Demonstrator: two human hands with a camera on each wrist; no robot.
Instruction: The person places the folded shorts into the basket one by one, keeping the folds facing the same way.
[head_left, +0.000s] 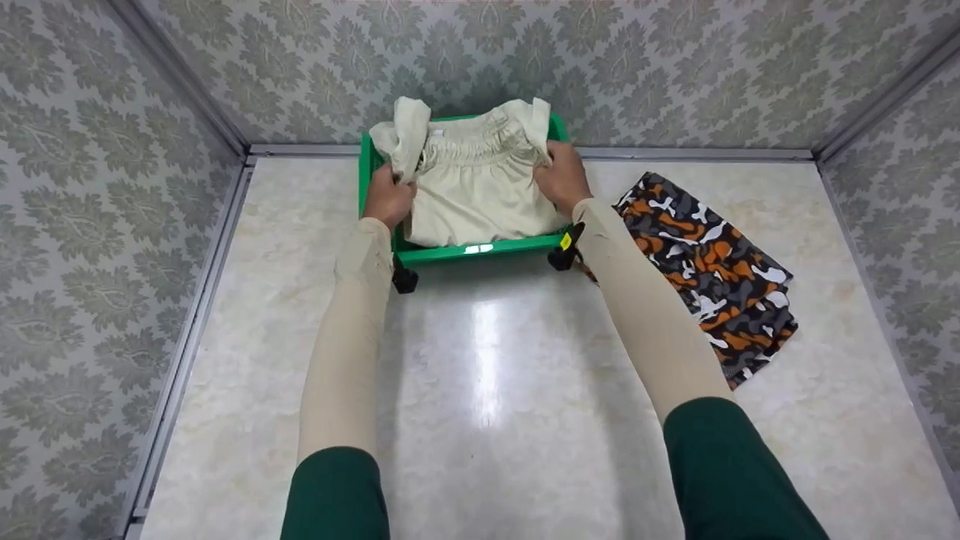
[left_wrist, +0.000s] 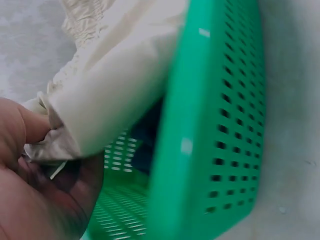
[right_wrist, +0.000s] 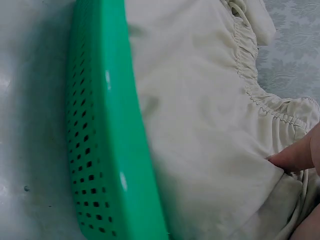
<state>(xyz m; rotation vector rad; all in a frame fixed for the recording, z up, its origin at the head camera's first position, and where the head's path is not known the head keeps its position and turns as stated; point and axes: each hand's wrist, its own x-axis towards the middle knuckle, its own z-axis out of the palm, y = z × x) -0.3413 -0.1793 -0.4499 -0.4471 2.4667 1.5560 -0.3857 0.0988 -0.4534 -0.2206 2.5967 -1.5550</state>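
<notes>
A cream garment (head_left: pixel 480 199) with a gathered elastic band lies spread over a green plastic basket (head_left: pixel 480 250). At its left side, my left hand (head_left: pixel 388 196) grips a bunched edge; in the left wrist view the cloth (left_wrist: pixel 115 95) is caught between thumb and fingers, lifted above the basket's inside. My right hand (head_left: pixel 564 178) pinches the opposite side near the band, close over the basket's right rim. The right wrist view shows the thumb (right_wrist: pixel 295 156) pressed on the cloth, the other fingers mostly hidden. Some dark blue fabric (left_wrist: pixel 145 135) shows inside the basket under the garment.
An orange, black, grey and white camouflage-patterned garment (head_left: pixel 705 262) lies to the right of the basket, beside my right forearm. The basket stands on a pale marbled surface (head_left: pixel 480 450), close to the patterned back wall (head_left: pixel 637 82). Patterned side walls stand left and right.
</notes>
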